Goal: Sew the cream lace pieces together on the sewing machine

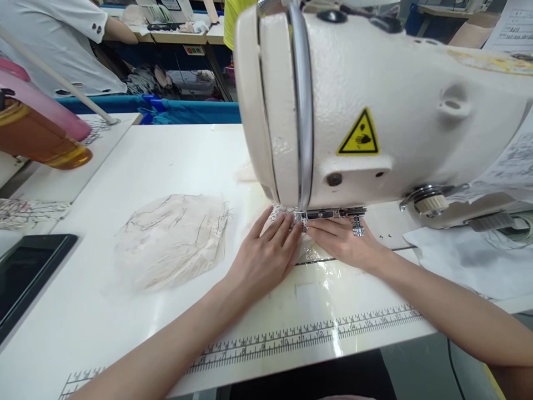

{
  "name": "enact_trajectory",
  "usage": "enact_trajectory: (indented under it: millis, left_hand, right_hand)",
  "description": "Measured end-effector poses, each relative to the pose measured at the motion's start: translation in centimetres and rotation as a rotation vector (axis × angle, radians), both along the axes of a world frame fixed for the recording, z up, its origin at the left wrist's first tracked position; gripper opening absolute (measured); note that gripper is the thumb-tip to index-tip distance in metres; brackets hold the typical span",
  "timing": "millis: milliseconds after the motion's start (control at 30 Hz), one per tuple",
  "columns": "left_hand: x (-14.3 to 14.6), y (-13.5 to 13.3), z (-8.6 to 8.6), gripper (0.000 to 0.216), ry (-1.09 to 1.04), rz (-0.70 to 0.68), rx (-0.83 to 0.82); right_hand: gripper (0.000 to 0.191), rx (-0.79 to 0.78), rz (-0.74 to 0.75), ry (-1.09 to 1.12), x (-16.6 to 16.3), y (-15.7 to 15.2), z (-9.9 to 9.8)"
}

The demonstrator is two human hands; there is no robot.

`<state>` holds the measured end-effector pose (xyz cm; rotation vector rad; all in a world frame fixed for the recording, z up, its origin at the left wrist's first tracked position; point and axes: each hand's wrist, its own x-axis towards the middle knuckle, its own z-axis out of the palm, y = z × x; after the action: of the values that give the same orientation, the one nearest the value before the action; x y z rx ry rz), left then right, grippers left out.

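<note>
A cream sewing machine (pixel 375 105) fills the upper right, its presser foot (pixel 303 218) low over the white table (pixel 137 161). My left hand (pixel 266 253) lies flat, fingers stretched out and pressing a small pale lace fabric piece (pixel 278 213) toward the foot. My right hand (pixel 343 239) lies flat on the same fabric just right of the foot, fingers extended toward the left hand. Most of the fabric piece is hidden under both hands.
A stack of pale lace pieces (pixel 172 239) lies to the left. A dark tablet (pixel 29 272) sits at the left edge, an amber bottle (pixel 39 139) behind it. A ruler strip (pixel 300 336) runs along the front edge. Another person (pixel 62 39) stands at the back left.
</note>
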<state>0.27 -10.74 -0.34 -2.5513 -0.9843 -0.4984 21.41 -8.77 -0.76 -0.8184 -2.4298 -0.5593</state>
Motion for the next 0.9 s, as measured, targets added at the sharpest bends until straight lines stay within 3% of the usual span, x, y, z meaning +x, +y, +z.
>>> enact_trajectory:
  millis: [200, 400, 633, 767, 900]
  left_hand:
    - [0.1, 0.2, 0.1, 0.032, -0.01, 0.014, 0.004]
    - [0.0, 0.4, 0.0, 0.032, -0.016, 0.029, -0.021]
    - [-0.3, 0.5, 0.1, 0.025, -0.066, -0.125, -0.029]
    - [-0.3, 0.6, 0.2, 0.023, -0.094, -0.14, -0.024]
    - [-0.4, 0.7, 0.3, 0.022, -0.096, -0.132, -0.043]
  right_hand:
    - [0.016, 0.047, -0.083, -0.054, 0.0, -0.5, 0.7]
    - [0.018, 0.015, -0.047, -0.049, -0.2, -0.2, 1.4]
    - [0.027, -0.086, -0.008, -0.069, 0.0, 0.0, 0.5]
    - [0.032, -0.081, -0.002, -0.117, 0.2, -0.2, -0.1]
    - [0.033, -0.191, 0.029, -0.056, 0.2, -0.3, -0.5]
